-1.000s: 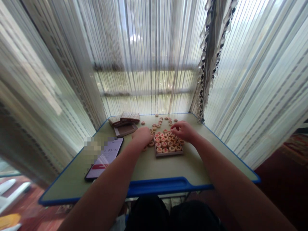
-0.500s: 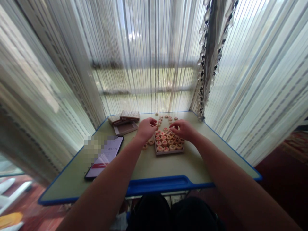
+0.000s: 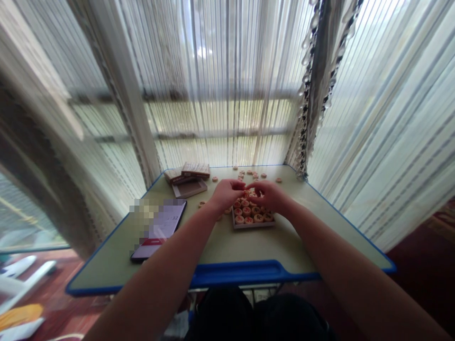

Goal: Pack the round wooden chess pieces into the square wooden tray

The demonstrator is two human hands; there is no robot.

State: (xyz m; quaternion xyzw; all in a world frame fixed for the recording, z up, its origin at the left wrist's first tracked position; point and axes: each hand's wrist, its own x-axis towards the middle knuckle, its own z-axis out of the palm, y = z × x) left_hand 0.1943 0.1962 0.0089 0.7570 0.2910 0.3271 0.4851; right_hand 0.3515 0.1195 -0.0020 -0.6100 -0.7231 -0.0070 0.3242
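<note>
A shallow box (image 3: 254, 227) on the table holds rows of round wooden xiangqi pieces (image 3: 248, 219) with red and dark characters. My left hand (image 3: 227, 194) is over the box's far left corner, thumb and fingers pinched together on a xiangqi piece that is mostly hidden. My right hand (image 3: 270, 195) arches over the far right part of the box, thumb and fingers curved with a gap between them, close to the left fingertips. Both hands cover the back rows of pieces.
Loose pieces (image 3: 255, 175) lie scattered beyond the box, and a few (image 3: 202, 204) are to its left. Stacked boxes (image 3: 195, 169) and an open box lid (image 3: 190, 189) stand at the back left. A phone (image 3: 165, 225) lies left. Curtains (image 3: 227, 118) hang behind the table.
Both hands have come closer together, with my left hand moving right over the box. The right hand has shifted slightly inward and down. The whole view has turned a little left.
</note>
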